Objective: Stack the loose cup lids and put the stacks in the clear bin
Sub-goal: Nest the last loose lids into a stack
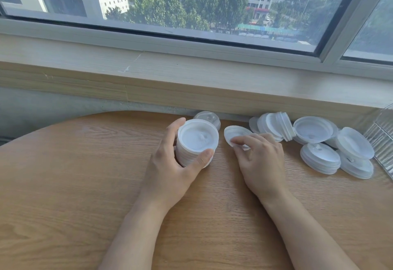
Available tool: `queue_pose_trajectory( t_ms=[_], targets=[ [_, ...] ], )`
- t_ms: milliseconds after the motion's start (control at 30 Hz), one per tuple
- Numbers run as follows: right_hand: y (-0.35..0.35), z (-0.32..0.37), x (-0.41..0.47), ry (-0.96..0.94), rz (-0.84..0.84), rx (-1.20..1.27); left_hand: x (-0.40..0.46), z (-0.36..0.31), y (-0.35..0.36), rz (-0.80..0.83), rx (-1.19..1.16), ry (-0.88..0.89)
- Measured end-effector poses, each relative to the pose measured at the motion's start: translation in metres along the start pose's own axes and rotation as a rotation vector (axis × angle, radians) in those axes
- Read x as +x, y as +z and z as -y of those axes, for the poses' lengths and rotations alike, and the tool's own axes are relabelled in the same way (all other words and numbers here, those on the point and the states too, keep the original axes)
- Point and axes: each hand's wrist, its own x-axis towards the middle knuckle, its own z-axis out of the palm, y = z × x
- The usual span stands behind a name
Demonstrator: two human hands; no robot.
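Around the left hand gripping the stack, bare table lies open to the left and toward the body. Just behind the stack a single lid and the sill block the far side. Right of the grip, the right hand on a loose lid fills the gap; beyond it lid heaps crowd up to the bin.

- The clear bin is cut off by the right edge; only a ribbed corner shows.
- The left hand hides the near side of the lid stack.
- The right hand's fingertips cover part of a single lid.
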Motion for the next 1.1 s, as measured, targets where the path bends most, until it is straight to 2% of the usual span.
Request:
queue_pose_trajectory(
  t_ms=[100,167,300,467,633,800,1100],
  targets=[
    [-0.007,0.008,0.001,-0.079,-0.208,0.116,0.000,0.000,0.000,0.003,0.000,-0.004],
    [-0.012,0.016,0.000,-0.179,-0.289,0.174,0.000,-0.001,-0.001,0.004,-0.005,-0.006],
    [-0.011,0.026,-0.002,-0.397,-0.267,0.188,0.000,-0.001,-0.001,0.003,-0.011,-0.004],
    [-0.010,0.031,-0.002,-0.499,-0.179,0.231,0.000,0.001,-0.001,0.000,0.002,0.013],
    [-0.010,0.032,-0.004,-0.382,-0.117,0.313,-0.001,-0.001,-0.002,0.014,0.000,0.016],
    [-0.006,0.026,-0.005,-0.197,0.080,0.335,-0.001,-0.001,-0.002,0.012,-0.029,0.035],
    [-0.001,0.022,-0.003,-0.158,0.155,0.377,0.001,0.002,-0.001,0.005,-0.043,0.016]
  ],
)
